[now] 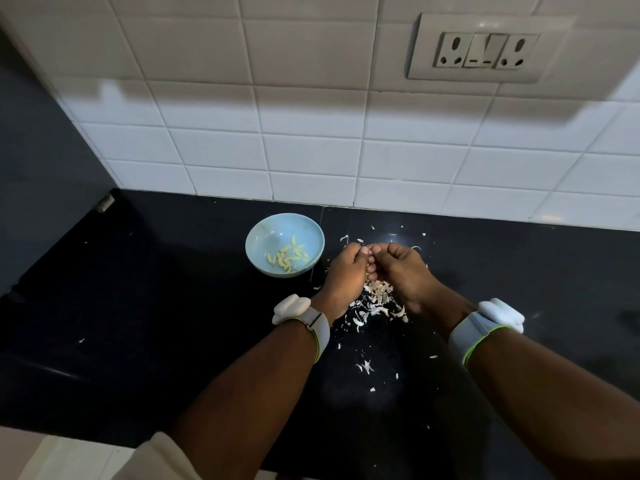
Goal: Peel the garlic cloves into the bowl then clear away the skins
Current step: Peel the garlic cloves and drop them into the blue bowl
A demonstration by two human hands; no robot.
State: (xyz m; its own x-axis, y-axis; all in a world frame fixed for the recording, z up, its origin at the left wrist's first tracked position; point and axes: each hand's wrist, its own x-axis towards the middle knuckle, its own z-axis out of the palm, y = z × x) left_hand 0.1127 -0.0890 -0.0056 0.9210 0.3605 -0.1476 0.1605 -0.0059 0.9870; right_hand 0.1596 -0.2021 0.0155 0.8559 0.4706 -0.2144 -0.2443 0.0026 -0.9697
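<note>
a person's two forearms reach in over the near edge of a black worktop (pixel 138 306), each wrist wearing a pale band with a white sensor, left wristband (pixel 304 315) and right wristband (pixel 485 323). between the wrists, toward the middle of the worktop, lies a loose heap of garlic skins (pixel 377 299), with thinner flakes scattered nearer the person and out toward the back edge; they appear to be left where they fall so both hands stay free for peeling, with clearing judged to come later. just beyond the heap the left hand (pixel 346 268) and right hand (pixel 405 265) meet, fingers curled and thumbs pressed tip to tip, seemingly pinching a garlic clove between them; the clove itself is almost wholly hidden by the fingers, so how much skin remains cannot be told. to the left of the hands, close to the back edge, a light blue bowl (pixel 263 230) holds a small cluster of peeled cloves (pixel 287 259), set within easy reach for dropping each one in. whether unpeeled cloves are mixed into the heap is hard to make out. behind, a white tiled wall (pixel 311 150) carries a socket panel (pixel 485 50). the bottom edge cuts off the elbows and a pale sleeve.
</note>
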